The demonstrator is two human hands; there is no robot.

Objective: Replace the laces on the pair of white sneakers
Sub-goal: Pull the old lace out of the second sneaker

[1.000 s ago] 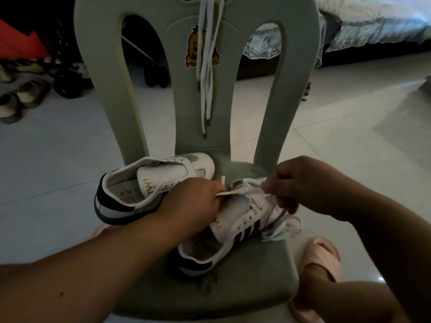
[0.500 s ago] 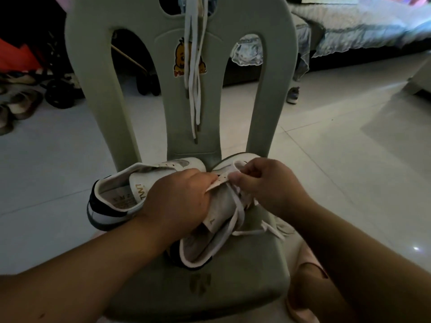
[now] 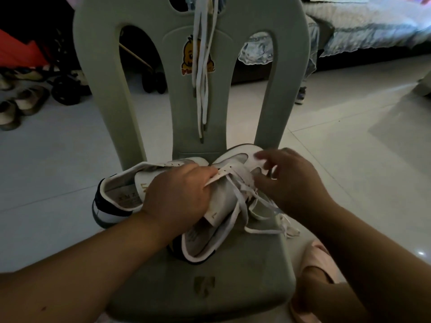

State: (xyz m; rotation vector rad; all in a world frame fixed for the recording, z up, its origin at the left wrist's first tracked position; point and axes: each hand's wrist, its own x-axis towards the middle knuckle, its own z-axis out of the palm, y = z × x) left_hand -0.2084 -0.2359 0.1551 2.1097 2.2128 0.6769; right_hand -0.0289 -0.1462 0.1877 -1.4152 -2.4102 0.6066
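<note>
Pinning the near sneaker (image 3: 224, 206) down on the chair (image 3: 233, 287) seat, your left hand (image 3: 177, 199) has its fingers pressed together on the eyelet flap, which looks meant to keep the shoe from sliding as the lace (image 3: 254, 206) is worked. Your right hand (image 3: 286, 180) hovers over the toe end with fingers loosely spread; whether they pinch the lace you cannot tell, since the hand is blurred. The lace lies slack across the tongue and trails onto the seat at the right. The second sneaker (image 3: 130, 187) sits just behind your left hand, unlaced. Fresh laces (image 3: 203, 73) hang over the chair back, within easy reach for rethreading.
</note>
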